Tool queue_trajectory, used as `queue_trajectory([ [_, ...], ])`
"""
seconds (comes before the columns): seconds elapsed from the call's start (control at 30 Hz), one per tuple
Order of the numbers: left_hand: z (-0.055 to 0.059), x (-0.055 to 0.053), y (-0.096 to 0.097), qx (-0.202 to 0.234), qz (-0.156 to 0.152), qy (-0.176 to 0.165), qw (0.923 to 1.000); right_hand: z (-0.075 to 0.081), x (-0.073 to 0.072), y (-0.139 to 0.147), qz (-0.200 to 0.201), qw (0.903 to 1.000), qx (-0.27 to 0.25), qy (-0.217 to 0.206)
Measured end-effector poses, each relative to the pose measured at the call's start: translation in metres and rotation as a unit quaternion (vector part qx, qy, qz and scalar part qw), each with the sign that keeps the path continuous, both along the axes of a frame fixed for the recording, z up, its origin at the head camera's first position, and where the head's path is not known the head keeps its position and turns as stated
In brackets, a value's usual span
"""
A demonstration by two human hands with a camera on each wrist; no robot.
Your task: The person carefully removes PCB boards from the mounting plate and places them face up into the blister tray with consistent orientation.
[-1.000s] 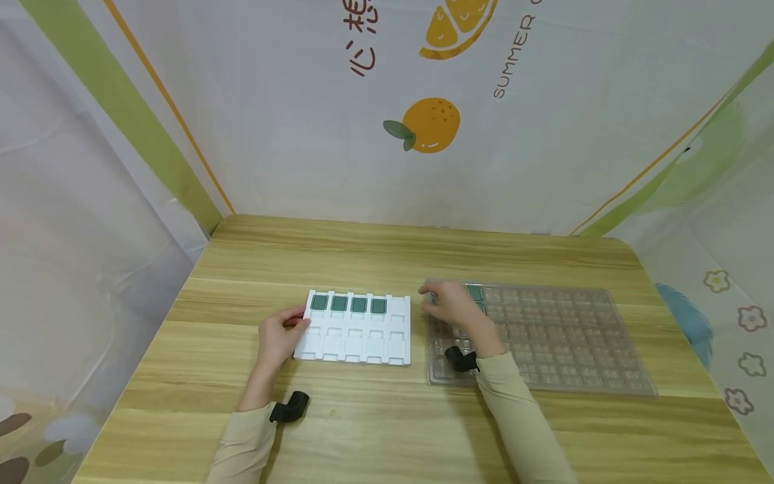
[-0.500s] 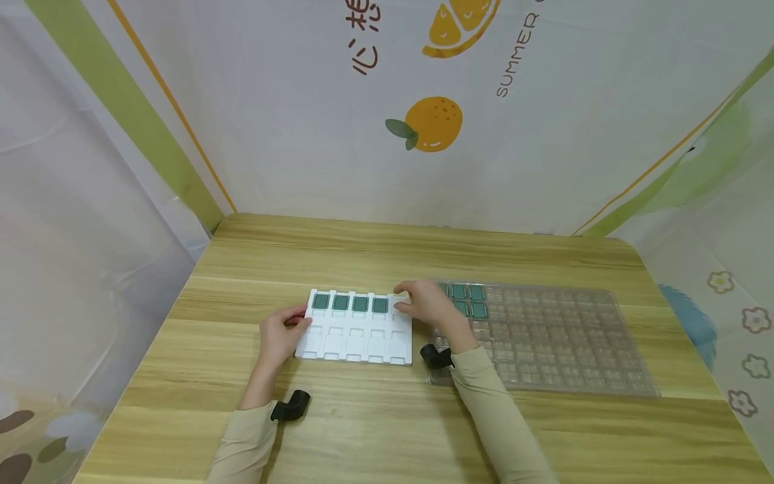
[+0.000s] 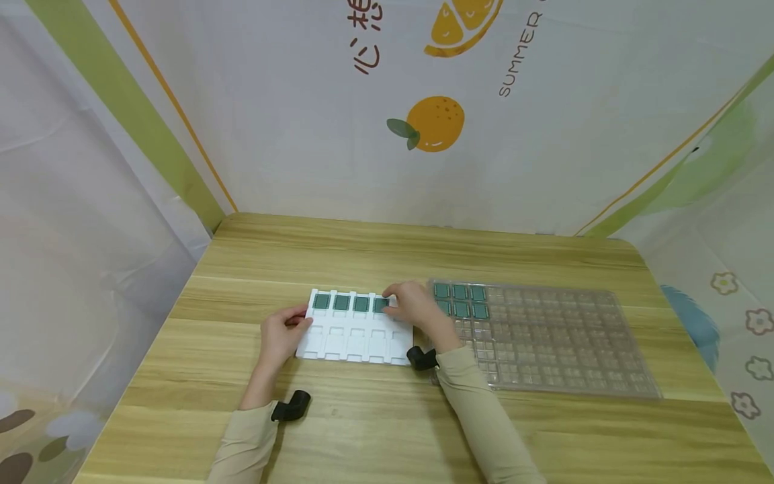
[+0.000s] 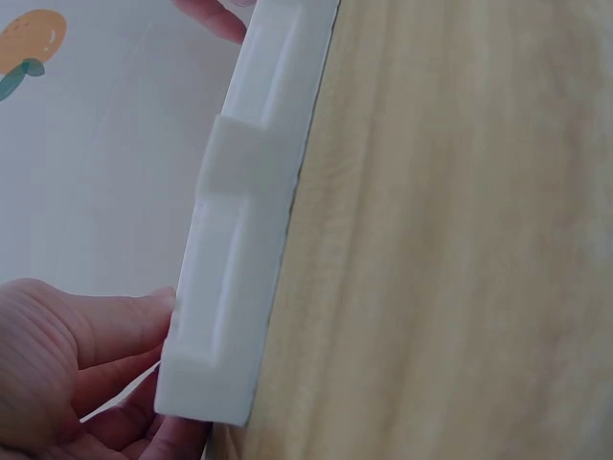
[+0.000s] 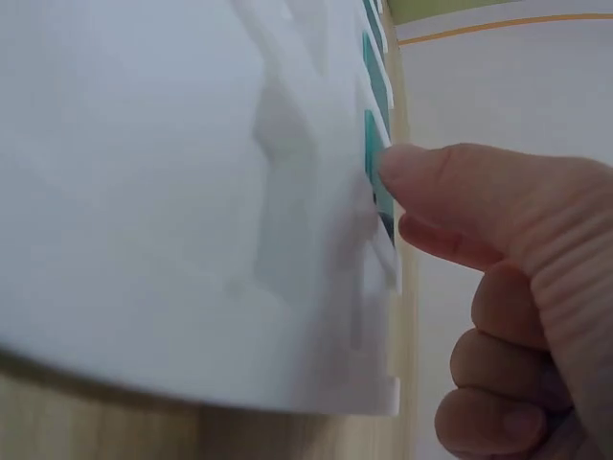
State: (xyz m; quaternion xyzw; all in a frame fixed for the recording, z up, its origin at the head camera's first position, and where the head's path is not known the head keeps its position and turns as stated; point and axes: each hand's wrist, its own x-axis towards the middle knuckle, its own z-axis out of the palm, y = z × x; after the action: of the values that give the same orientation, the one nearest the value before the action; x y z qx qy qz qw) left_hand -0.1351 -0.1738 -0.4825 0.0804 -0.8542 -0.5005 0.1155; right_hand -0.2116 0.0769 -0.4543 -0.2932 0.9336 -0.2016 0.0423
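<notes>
A white plastic tray [image 3: 345, 343] lies on the table with small green circuit boards [image 3: 341, 302] in its back row. My left hand [image 3: 281, 343] grips its left edge, thumb on top and fingers behind and under; the left wrist view shows the tray's side wall [image 4: 225, 259] beside the thumb. My right hand [image 3: 417, 310] is over the tray's back right part, thumb and index finger pinching the rightmost green circuit board [image 3: 380, 305] at its edges. In the right wrist view the thumb tip touches that board [image 5: 373, 144], and the other fingers are curled in.
To the right lies a long clear plastic tray [image 3: 556, 343] with many pockets. Several green circuit boards [image 3: 461, 292] sit in its back left corner. Wooden tabletop [image 3: 363, 423] surrounds both trays, and a printed curtain [image 3: 302, 134] hangs behind.
My right hand has moved left from the clear tray to the white tray's rightmost board, uncovering boards in the clear tray. The left hand keeps its grip on the white tray.
</notes>
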Motion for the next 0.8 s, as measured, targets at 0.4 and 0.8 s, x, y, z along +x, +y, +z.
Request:
queue_trajectory([
  [0.4,-0.0008,0.0001,0.0005,0.008,0.002,0.006,0.9999,-0.0009,0.0017,-0.0031,-0.003,1.0,-0.002,-0.009],
  [0.8,-0.0019,-0.0011,0.0006,0.0,0.008,-0.013,0.9999,0.0,0.0033,-0.0055,-0.014,0.9998,0.004,-0.016],
])
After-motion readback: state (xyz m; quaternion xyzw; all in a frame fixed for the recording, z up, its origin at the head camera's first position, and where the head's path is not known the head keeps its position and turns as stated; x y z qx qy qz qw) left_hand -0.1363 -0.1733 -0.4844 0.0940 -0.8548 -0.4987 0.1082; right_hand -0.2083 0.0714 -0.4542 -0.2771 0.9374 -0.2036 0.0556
